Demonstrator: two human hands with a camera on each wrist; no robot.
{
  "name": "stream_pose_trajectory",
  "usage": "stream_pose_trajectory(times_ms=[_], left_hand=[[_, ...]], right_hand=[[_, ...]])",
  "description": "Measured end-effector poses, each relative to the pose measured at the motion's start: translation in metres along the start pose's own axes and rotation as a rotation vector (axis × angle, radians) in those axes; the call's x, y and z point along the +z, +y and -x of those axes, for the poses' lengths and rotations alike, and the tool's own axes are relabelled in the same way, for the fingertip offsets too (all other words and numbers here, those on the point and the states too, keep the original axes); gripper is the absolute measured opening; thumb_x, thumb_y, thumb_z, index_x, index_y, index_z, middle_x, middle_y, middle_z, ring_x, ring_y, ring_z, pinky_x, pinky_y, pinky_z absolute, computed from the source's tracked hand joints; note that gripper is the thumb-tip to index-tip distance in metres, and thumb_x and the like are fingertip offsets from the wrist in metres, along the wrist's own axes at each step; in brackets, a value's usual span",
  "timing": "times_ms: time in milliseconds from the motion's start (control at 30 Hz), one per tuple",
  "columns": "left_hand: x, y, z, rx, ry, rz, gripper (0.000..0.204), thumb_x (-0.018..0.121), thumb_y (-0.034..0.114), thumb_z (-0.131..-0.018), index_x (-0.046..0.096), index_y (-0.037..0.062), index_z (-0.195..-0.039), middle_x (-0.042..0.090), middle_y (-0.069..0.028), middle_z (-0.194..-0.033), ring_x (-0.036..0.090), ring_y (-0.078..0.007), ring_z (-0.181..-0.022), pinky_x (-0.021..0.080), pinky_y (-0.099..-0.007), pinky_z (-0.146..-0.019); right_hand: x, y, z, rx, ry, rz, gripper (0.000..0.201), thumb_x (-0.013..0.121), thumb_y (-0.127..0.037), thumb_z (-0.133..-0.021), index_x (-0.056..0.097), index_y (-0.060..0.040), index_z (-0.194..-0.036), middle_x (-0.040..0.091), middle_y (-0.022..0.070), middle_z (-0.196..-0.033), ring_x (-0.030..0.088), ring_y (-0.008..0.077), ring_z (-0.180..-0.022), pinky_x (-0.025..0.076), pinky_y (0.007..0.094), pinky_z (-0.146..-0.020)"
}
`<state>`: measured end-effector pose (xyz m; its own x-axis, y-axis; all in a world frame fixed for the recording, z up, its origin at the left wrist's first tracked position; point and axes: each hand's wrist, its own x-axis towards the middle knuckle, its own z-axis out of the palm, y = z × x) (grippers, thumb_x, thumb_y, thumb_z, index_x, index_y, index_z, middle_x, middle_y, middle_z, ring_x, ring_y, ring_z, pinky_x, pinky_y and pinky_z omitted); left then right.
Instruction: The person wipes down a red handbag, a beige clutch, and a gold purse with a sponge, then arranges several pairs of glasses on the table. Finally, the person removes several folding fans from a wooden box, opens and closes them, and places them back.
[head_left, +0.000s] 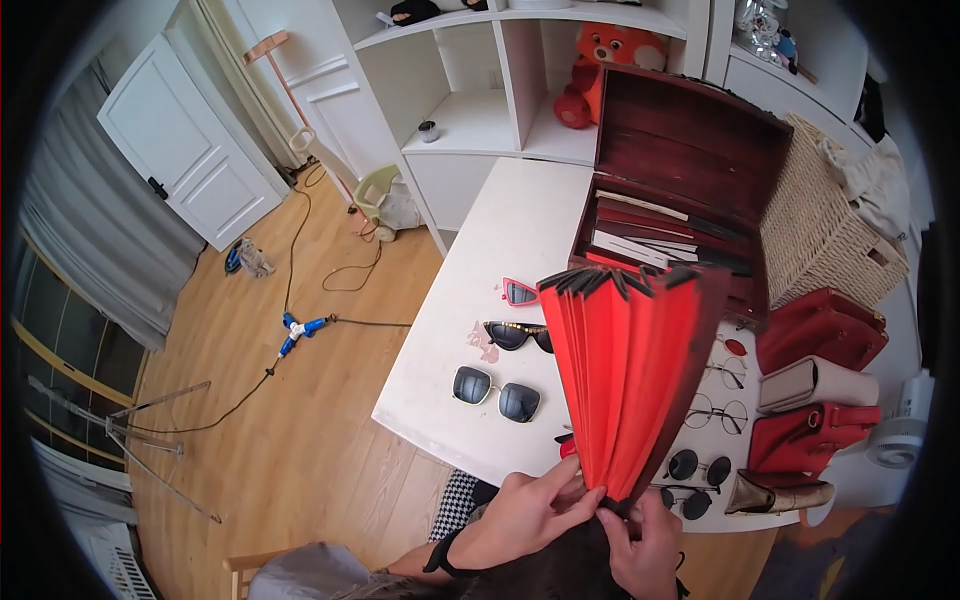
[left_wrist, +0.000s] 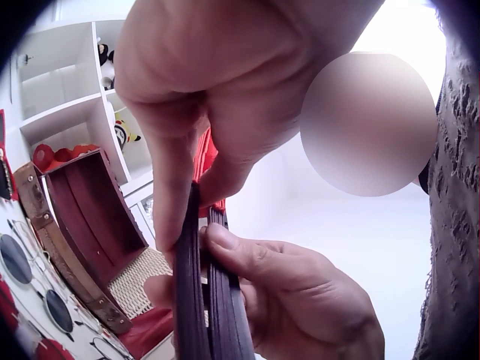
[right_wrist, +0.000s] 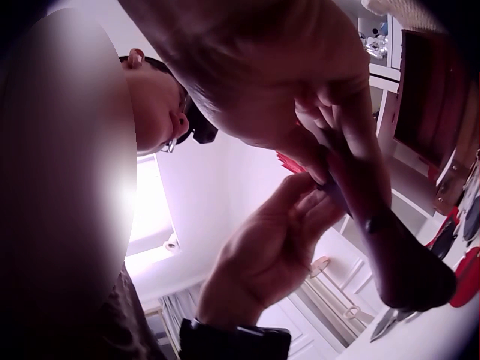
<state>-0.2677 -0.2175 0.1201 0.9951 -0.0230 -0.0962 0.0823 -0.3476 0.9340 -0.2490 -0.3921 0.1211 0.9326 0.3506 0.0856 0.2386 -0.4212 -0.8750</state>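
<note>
- While we are looking across the room, white shelving [head_left: 460,175] is rising behind everything, and an orange-red plush bear [head_left: 605,50] is sitting in one of its compartments.
- In front of it, the white tabletop [head_left: 540,220] is carrying the chest, the bags and several pairs of glasses.
- At the tabletop's far end, a dark red chest [head_left: 690,130] is standing with its lid raised, and we are seeing slim white and dark pieces lying inside.
- Just beside the chest, a woven basket [head_left: 815,220] is holding pale cloth.
- Nearest to us, a red pleated fan [head_left: 625,380] with dark edges is hanging in the air over the tabletop's near side, partly spread, its narrow end pointing down towards the person.
- Along the right side, two red handbags [head_left: 810,435], a cream bag [head_left: 815,385] and a gold pouch [head_left: 780,492] are lying in a row.
- The left grip [head_left: 530,520] is closing thumb and fingers on the fan's narrow end.
- The right grip [head_left: 648,555] is pinching that same end, its thumb pressing on the dark sticks.
- Left of the fan, square sunglasses [head_left: 515,402] are lying near studded black sunglasses [head_left: 512,336].
</note>
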Motion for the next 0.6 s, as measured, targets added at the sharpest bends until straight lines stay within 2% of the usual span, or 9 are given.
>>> stream_pose_trajectory(times_ms=[133, 200, 267, 300, 333, 400, 433, 567, 600], left_hand=[[0.000, -0.001, -0.001, 0.012, -0.001, -0.027, 0.042, 0.066, 0.015, -0.092, 0.051, 0.0058, -0.130, 0.072, -0.0161, -0.083, 0.071, -0.0325, -0.071, 0.056, -0.0312, -0.062], [-0.010, 0.001, -0.006, -0.009, -0.031, -0.054, 0.041, 0.066, 0.015, -0.092, 0.053, 0.0063, -0.130, 0.071, -0.0158, -0.081, 0.070, -0.0334, -0.069, 0.055, -0.0313, -0.061], [-0.019, -0.003, -0.013, -0.041, -0.181, 0.113, 0.039, 0.066, 0.015, -0.091, 0.055, 0.0066, -0.128, 0.072, -0.0143, -0.081, 0.069, -0.0352, -0.071, 0.054, -0.0311, -0.063], [-0.019, -0.003, -0.015, -0.029, -0.168, 0.134, 0.035, 0.067, 0.013, -0.091, 0.059, 0.0058, -0.124, 0.073, -0.0140, -0.085, 0.071, -0.0296, -0.073, 0.054, -0.0292, -0.067], [-0.018, -0.009, -0.015, -0.032, -0.172, 0.136, 0.035, 0.067, 0.013, -0.091, 0.059, 0.0058, -0.124, 0.073, -0.0140, -0.085, 0.071, -0.0296, -0.073, 0.054, -0.0292, -0.067], [-0.017, -0.024, -0.018, -0.001, -0.211, 0.316, 0.032, 0.067, 0.010, -0.090, 0.061, 0.0052, -0.121, 0.073, -0.0139, -0.089, 0.072, -0.0221, -0.075, 0.054, -0.0274, -0.069], [-0.015, -0.020, -0.019, -0.074, -0.183, 0.371, 0.033, 0.072, 0.007, -0.087, 0.065, -0.0006, -0.118, 0.075, -0.0081, -0.091, 0.067, -0.0070, -0.081, 0.054, -0.0240, -0.072], [-0.002, -0.028, -0.022, -0.092, -0.159, 0.348, 0.034, 0.073, 0.007, -0.086, 0.065, 0.0003, -0.118, 0.075, -0.0088, -0.091, 0.068, -0.0086, -0.082, 0.055, -0.0258, -0.074], [-0.001, -0.027, -0.022, -0.098, -0.170, 0.293, 0.032, 0.074, 0.007, -0.085, 0.066, 0.0008, -0.116, 0.075, -0.0086, -0.091, 0.069, -0.0096, -0.082, 0.056, -0.0268, -0.074]], right_hand=[[-0.002, -0.005, -0.003, -0.073, -0.017, 0.003, 0.022, 0.070, -0.006, -0.088, 0.058, 0.0014, -0.104, 0.063, 0.0140, -0.079, 0.062, 0.0219, -0.064, 0.048, 0.0309, -0.059], [-0.002, -0.003, -0.001, -0.010, -0.054, -0.053, 0.022, 0.070, -0.006, -0.088, 0.058, 0.0015, -0.104, 0.065, 0.0143, -0.080, 0.064, 0.0215, -0.066, 0.049, 0.0302, -0.060], [-0.001, -0.002, 0.000, 0.052, -0.093, -0.109, 0.022, 0.070, -0.005, -0.088, 0.058, 0.0015, -0.105, 0.066, 0.0145, -0.081, 0.065, 0.0211, -0.068, 0.049, 0.0295, -0.060], [0.000, -0.003, 0.000, 0.094, -0.081, -0.121, 0.021, 0.070, -0.005, -0.088, 0.058, 0.0017, -0.104, 0.067, 0.0148, -0.083, 0.067, 0.0208, -0.069, 0.050, 0.0288, -0.061], [0.000, -0.003, 0.001, 0.140, -0.068, -0.132, 0.021, 0.070, -0.005, -0.088, 0.058, 0.0018, -0.104, 0.068, 0.0150, -0.084, 0.068, 0.0205, -0.071, 0.050, 0.0282, -0.062], [0.000, -0.003, 0.001, 0.097, -0.054, -0.112, 0.021, 0.070, -0.005, -0.088, 0.058, 0.0024, -0.104, 0.069, 0.0148, -0.083, 0.068, 0.0215, -0.070, 0.051, 0.0290, -0.062], [-0.001, -0.003, 0.001, 0.049, -0.047, -0.091, 0.021, 0.070, -0.005, -0.088, 0.058, 0.0029, -0.104, 0.069, 0.0145, -0.082, 0.069, 0.0224, -0.069, 0.051, 0.0299, -0.062], [-0.008, 0.007, -0.004, 0.125, -0.153, 0.021, 0.023, 0.071, -0.005, -0.087, 0.059, 0.0025, -0.106, 0.068, 0.0153, -0.089, 0.068, 0.0252, -0.074, 0.052, 0.0321, -0.067], [-0.007, 0.011, -0.005, 0.096, -0.157, 0.042, 0.023, 0.072, -0.004, -0.085, 0.058, 0.0023, -0.102, 0.069, 0.0154, -0.083, 0.070, 0.0239, -0.070, 0.051, 0.0305, -0.061]])
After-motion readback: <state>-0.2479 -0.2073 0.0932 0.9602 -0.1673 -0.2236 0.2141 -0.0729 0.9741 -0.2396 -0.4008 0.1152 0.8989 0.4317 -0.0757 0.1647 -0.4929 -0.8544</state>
